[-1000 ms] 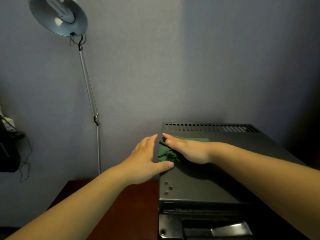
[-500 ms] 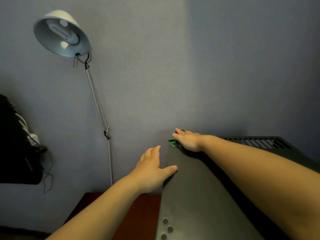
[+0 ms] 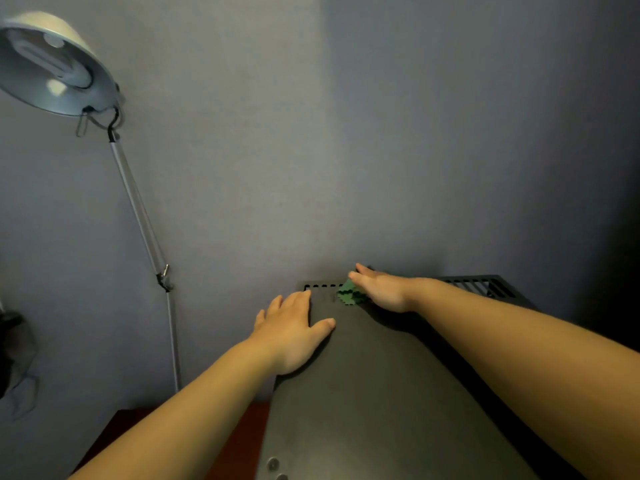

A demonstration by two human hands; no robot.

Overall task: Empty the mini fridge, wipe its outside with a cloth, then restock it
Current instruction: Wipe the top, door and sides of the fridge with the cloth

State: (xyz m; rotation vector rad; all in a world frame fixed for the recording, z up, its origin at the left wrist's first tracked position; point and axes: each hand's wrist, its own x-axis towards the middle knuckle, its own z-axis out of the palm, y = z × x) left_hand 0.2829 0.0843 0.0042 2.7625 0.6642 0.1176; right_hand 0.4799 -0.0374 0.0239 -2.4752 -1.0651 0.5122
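Observation:
The dark grey mini fridge [image 3: 374,403] fills the lower right, seen from above; only its top panel shows. A green cloth [image 3: 349,294] lies near the top's far left corner, by the vent slots. My right hand [image 3: 382,287] lies flat on the cloth with straight fingers, pressing it down; most of the cloth is hidden under the palm. My left hand [image 3: 294,327] rests on the fridge's left top edge, fingers straight, thumb lying on the top panel. The fridge's door and inside are out of view.
A metal floor lamp [image 3: 55,67] with a thin pole [image 3: 145,220] stands at the left against the grey wall. A reddish-brown wooden surface [image 3: 239,441] lies beside the fridge's left side. A dark object hangs at the far left edge.
My right hand has slid the cloth from the middle of the fridge top toward the far left corner. My left hand moved further back along the left edge. The camera tilted upward.

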